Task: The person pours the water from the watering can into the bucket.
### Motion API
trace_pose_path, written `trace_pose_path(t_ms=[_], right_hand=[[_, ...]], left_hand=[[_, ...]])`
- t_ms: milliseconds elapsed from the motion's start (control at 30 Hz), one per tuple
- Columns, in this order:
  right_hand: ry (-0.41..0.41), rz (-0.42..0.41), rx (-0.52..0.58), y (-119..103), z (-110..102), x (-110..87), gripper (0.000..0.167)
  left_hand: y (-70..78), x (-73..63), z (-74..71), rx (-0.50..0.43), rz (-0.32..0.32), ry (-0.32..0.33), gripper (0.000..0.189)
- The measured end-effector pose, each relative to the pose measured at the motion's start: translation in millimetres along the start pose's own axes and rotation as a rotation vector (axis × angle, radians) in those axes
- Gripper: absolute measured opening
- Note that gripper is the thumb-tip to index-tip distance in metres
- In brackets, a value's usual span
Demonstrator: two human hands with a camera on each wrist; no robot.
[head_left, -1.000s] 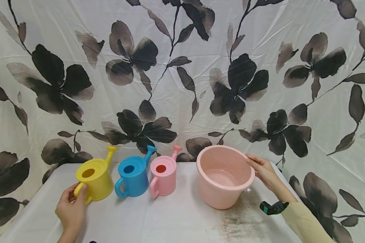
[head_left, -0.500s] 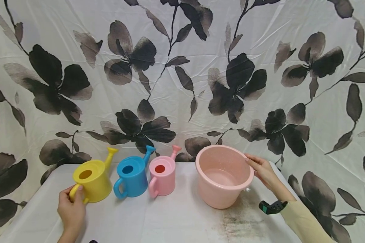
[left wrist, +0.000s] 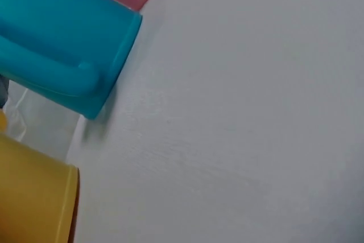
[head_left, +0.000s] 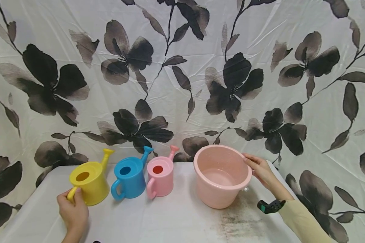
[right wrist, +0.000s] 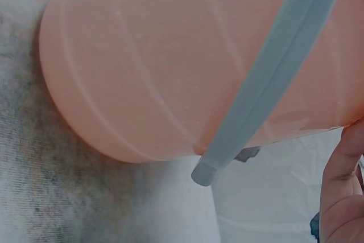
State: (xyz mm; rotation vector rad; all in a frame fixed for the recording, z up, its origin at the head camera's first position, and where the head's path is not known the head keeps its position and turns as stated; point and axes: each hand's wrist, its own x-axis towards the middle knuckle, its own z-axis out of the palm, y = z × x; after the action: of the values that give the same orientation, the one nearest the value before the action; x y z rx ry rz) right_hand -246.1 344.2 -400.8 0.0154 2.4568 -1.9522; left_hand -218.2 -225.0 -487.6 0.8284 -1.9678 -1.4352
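Note:
In the head view a yellow watering can (head_left: 92, 187) stands at the left, its spout pointing to the back. My left hand (head_left: 74, 214) grips its handle between thumb and fingers. Beside it are a blue watering can (head_left: 132, 184) and a smaller pink watering can (head_left: 162, 185). To the right, my right hand (head_left: 261, 172) holds the rim of a pink bucket (head_left: 216, 195), whose inside looks bare. The left wrist view catches only the yellow can's lower side (left wrist: 34, 197) and the blue can (left wrist: 68, 38). A grey bar-shaped handle (right wrist: 267, 83) crosses the bucket's side in the right wrist view.
The white table (head_left: 158, 222) has a dark, dirty stain (head_left: 240, 222) in front and to the right of the bucket. Behind it hangs a white cloth (head_left: 176, 84) with dark printed flowers. A black wristband (head_left: 270, 206) circles the right wrist.
The yellow watering can and my left hand have shifted slightly toward me and to the left. The head view has turned a little right. My right hand stays on the bucket's rim.

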Motion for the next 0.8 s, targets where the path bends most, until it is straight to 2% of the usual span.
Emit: trace_pose_path(t_ms=[133,367,533,667,800], right_hand=[[-0.005,-0.006,-0.001,0,0,0.2,0.061],[-0.003,0.006,-0.005,-1,2,-0.1,0.061],[-0.003,-0.001,-0.003,-4,4,-2.0,0.061],[0.011,0.01,-0.008,-5,5,-4.2,0.061],[0.014,0.021,-0.005,-6,7,-5.5,0.062]], left_hand=[[4.8,-0.1,-1.6,-0.01,0.005,0.03,0.044],[7.8,4.9,-11.1,-0.006,-0.028,0.013,0.046],[10.8,5.9,-22.2,-0.022,0.029,0.012,0.009],[19.2,5.7,-30.3,-0.015,0.081,0.011,0.008],[31.4,4.4,-38.1,0.018,0.088,0.009,0.007]])
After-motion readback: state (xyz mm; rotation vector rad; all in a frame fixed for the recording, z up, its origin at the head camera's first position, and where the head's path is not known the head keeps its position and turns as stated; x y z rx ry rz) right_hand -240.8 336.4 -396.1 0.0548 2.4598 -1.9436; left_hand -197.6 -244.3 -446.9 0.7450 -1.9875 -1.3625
